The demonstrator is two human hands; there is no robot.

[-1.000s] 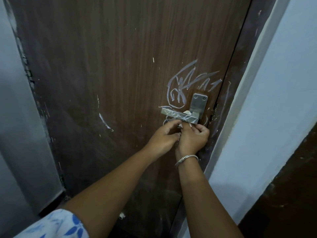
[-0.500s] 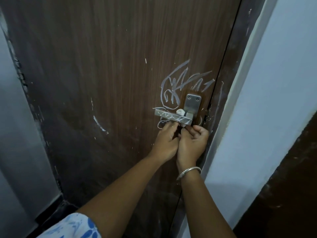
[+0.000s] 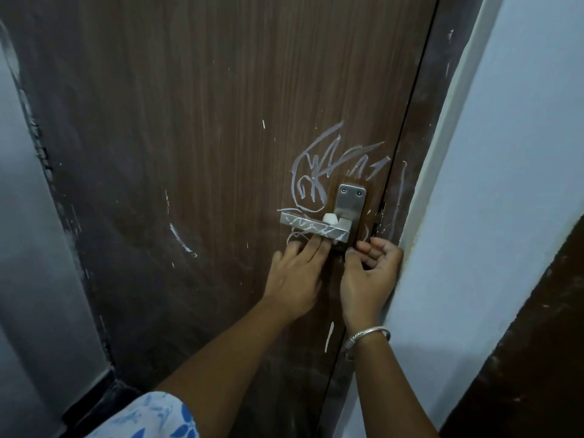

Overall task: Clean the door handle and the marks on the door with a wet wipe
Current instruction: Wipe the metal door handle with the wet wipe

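Observation:
A brown wooden door (image 3: 205,137) carries a metal lever handle (image 3: 311,226) on a steel backplate (image 3: 351,202). White scribbled marks (image 3: 319,172) cover the door above and around the handle and streak the lever itself. A small white lump (image 3: 330,218) sits on top of the lever. My left hand (image 3: 297,273) lies flat on the door, its straight fingertips touching just under the lever. My right hand (image 3: 369,273), a bangle on its wrist, is beside the door's edge below the backplate with curled fingers. No wipe shows in either hand.
More white streaks (image 3: 181,238) mark the door left of the handle, and another streak (image 3: 328,336) lies below my hands. A pale wall (image 3: 505,184) juts out right beside my right hand. A grey wall (image 3: 28,248) borders the door on the left.
My hands were pressed together under the handle; now they have parted. The left fingers have straightened against the door and the right hand has shifted right toward the door's edge.

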